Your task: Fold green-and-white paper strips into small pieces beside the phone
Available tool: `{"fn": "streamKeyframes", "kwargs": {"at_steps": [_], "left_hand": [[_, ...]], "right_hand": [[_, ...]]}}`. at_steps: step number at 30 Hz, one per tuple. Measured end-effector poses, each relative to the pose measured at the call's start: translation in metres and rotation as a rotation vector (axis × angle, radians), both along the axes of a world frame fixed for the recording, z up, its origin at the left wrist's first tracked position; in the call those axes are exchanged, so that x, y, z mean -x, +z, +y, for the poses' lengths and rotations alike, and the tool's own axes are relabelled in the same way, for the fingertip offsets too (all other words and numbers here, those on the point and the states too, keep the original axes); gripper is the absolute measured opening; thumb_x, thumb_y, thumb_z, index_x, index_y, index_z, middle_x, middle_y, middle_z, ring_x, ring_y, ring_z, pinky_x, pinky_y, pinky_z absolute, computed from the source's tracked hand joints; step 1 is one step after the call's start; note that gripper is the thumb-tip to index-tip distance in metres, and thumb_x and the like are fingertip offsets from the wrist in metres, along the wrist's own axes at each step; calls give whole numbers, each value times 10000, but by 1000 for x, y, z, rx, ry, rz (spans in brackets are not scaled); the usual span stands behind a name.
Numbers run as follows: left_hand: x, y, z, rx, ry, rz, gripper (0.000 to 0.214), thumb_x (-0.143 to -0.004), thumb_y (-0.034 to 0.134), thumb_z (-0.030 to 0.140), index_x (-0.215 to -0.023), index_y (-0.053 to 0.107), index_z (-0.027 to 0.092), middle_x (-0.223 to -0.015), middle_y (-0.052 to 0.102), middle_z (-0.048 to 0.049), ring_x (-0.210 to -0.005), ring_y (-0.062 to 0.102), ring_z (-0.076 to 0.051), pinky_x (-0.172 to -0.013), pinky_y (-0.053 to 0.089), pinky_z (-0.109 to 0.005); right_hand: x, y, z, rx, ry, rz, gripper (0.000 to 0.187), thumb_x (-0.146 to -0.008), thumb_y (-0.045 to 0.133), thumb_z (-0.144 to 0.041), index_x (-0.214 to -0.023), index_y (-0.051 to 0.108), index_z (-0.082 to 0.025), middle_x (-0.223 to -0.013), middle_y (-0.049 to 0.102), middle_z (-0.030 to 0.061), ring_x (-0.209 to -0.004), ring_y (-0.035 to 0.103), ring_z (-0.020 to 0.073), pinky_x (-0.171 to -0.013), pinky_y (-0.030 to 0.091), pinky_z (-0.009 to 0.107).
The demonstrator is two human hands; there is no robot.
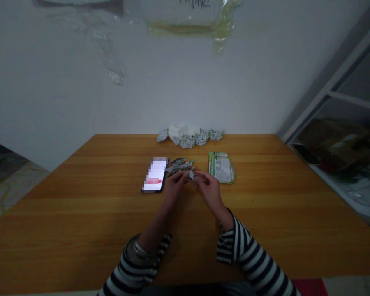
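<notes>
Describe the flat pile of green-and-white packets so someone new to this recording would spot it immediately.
On the wooden table, find the person's right hand. Just beyond it and slightly to its right lies the pile of packets, printed green and white. Its pieces lie flat and overlapping, unlike the crumpled wads along the table's far edge.

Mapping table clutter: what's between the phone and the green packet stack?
Head view: loose wrapper-like pieces; nearer the camera, the left hand and right hand, holding a small pale piece.
</notes>
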State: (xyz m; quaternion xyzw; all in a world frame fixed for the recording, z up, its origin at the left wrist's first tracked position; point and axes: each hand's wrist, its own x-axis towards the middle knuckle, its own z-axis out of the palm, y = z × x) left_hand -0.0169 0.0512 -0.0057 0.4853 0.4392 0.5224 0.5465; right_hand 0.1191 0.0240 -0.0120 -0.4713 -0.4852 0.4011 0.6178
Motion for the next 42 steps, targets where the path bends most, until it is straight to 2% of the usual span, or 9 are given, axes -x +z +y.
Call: {"fn": "streamKeyframes", "kwargs": {"at_steps": [5, 10, 15, 18, 26, 33, 37, 40, 42], "left_hand": [[5, -5, 4, 208, -196, -258, 346, -755, 723, 469, -931, 733, 171, -979, 714, -74, -834, 642, -172, -763, 493, -278], [3, 0, 2, 138, -247, -134, 348, -705, 764, 470, -857, 711, 162, -878, 702, -45, -784, 627, -159, -739, 483, -265], [3, 9, -1, 44, -226, 17, 312, -703, 763, 432, -841, 714, 157, -798, 695, -27, -727, 609, -149, -698, 474, -258], [2, 10, -2, 16, -222, 81, 295, -683, 770, 421, -789, 729, 148, -738, 698, -28, -684, 604, -157, -673, 472, -268], [1, 3, 2, -30, -129, 85, 257, -681, 757, 388, -729, 737, 137, -720, 718, -55, -685, 626, -185, -704, 482, -296], [3, -4, 5, -75, -144, 149, 223, -715, 723, 368, -718, 729, 146, -709, 705, -54, -692, 618, -185, -699, 478, -290], [1, -5, 3, -113, -56, 222, 182, -733, 687, 330, -699, 716, 154, -676, 675, -41, -671, 599, -183, -663, 465, -284], [1, -2, 2, -227, 67, 387, 122, -742, 668, 274, -683, 712, 176, -716, 654, -37, -710, 596, -187, -665, 455, -279], [1, 0, 2, -288, 81, 453, 93, -742, 665, 237, -680, 711, 186, -749, 642, -38, -720, 594, -184, -657, 451, -274]], "right_hand": [[0, 9, -4, -43, 41, -41, 258, -826, 644, -387, -969, 743, -197, -808, 710, 45, -618, 597, 150, -574, 492, 253], [-5, 18, -5, -147, -37, -177, 229, -810, 663, -314, -1003, 746, -222, -849, 649, 44, -741, 587, 166, -626, 480, 249], [-14, 16, -2, -128, 42, -241, 172, -815, 640, -287, -886, 770, -200, -807, 635, 42, -716, 590, 158, -584, 449, 233], [-13, 10, -1, -84, 2, -256, 154, -799, 644, -287, -783, 753, -180, -729, 616, 24, -645, 572, 145, -550, 430, 228], [-5, 3, -1, -17, -105, -270, 169, -781, 638, -309, -831, 736, -180, -754, 696, 41, -657, 608, 163, -591, 469, 252], [-5, -4, -1, 37, -61, -207, 231, -769, 645, -357, -631, 669, -173, -609, 674, 22, -558, 588, 152, -537, 438, 244], [-3, -9, -1, 32, 6, -178, 296, -788, 634, -418, -609, 605, -184, -556, 608, -5, -512, 554, 139, -500, 428, 236], [-3, -12, 0, 134, 121, -86, 380, -827, 558, -539, -696, 609, -186, -595, 610, -8, -501, 575, 148, -465, 463, 244], [-2, -13, 1, 199, 176, -55, 412, -811, 560, -586, -726, 611, -186, -607, 611, -8, -490, 581, 150, -435, 469, 243]]}}
